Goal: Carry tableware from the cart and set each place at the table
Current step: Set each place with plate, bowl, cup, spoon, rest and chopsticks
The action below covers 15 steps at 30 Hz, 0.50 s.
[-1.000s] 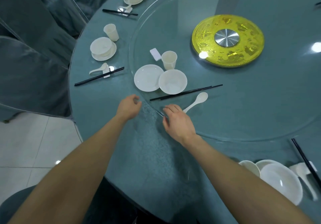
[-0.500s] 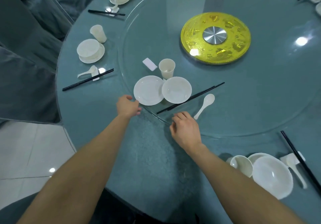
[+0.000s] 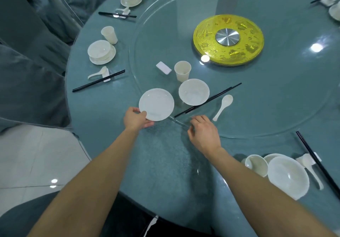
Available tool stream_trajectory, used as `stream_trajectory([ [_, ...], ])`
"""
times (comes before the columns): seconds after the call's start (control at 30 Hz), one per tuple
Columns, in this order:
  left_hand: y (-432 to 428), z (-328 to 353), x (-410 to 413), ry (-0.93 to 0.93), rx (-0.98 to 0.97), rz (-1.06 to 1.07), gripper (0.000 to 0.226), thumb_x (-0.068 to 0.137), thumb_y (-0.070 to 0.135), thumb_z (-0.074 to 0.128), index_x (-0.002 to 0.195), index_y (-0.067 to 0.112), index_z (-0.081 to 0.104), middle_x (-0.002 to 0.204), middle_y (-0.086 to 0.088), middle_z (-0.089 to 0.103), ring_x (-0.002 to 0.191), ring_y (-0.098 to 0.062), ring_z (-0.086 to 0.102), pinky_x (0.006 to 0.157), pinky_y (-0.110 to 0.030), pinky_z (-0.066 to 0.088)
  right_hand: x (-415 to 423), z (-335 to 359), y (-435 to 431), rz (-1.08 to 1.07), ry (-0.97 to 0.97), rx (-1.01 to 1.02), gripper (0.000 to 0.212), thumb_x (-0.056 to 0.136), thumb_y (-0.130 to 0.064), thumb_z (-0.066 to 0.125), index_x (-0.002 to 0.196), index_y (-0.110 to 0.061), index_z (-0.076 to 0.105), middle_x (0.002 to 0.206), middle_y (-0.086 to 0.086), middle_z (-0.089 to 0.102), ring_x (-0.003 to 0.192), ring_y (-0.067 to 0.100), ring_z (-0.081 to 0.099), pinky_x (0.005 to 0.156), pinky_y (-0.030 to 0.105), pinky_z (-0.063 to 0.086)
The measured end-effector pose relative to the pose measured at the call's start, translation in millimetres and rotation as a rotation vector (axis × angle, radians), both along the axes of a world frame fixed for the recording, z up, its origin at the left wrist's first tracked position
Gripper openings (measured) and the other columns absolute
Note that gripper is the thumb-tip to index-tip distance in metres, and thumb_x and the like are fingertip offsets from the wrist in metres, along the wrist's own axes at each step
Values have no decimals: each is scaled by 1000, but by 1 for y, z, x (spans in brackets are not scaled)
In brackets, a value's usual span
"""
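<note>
My left hand [image 3: 136, 120] grips the near rim of a white plate [image 3: 157, 104] that hangs over the edge of the glass turntable [image 3: 276, 93]. On the turntable beside it lie a white bowl [image 3: 194, 91], a cup [image 3: 182, 71], black chopsticks [image 3: 207, 99], a white spoon [image 3: 223, 106] and a small white rest [image 3: 163, 67]. My right hand [image 3: 203, 131] rests with loosely curled fingers at the turntable's near edge, just below the chopsticks, holding nothing.
Set places lie on the teal table [image 3: 165, 163]: bowl on saucer [image 3: 102, 51], cup [image 3: 109, 34], and chopsticks [image 3: 98, 80] at left; bowls [image 3: 287, 175] and chopsticks [image 3: 318, 163] at right. A yellow hub [image 3: 228, 39] marks the centre. Covered chairs [image 3: 27, 52] stand left.
The turntable turned, bringing the tableware nearer. My left hand moved from the turntable's edge and took hold of the plate, pulling it away from the bowl. The right hand stayed at the rim.
</note>
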<state>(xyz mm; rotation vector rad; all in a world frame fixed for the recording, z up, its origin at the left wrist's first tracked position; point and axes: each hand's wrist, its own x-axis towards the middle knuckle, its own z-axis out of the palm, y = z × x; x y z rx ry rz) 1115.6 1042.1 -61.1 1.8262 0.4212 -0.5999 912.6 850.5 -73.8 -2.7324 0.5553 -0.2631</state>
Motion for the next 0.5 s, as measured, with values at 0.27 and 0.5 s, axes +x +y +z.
stream_trajectory([
  [0.27, 92, -17, -30, 2, 158, -2, 21, 95, 0, 61, 112, 9, 53, 100, -29, 73, 61, -39, 76, 63, -53, 66, -2, -1, -1, -25, -16, -18, 8, 83, -12, 71, 90, -8, 73, 100, 2, 72, 103, 26, 62, 74, 36, 55],
  [0.5, 112, -16, -36, -5, 449, -218, 23, 91, 3, 62, 112, 11, 58, 70, -16, 76, 55, -31, 75, 58, -46, 65, 2, -3, -3, -16, 26, -60, 10, 86, -16, 66, 79, -9, 62, 86, 4, 62, 90, 29, 56, 67, 42, 52],
])
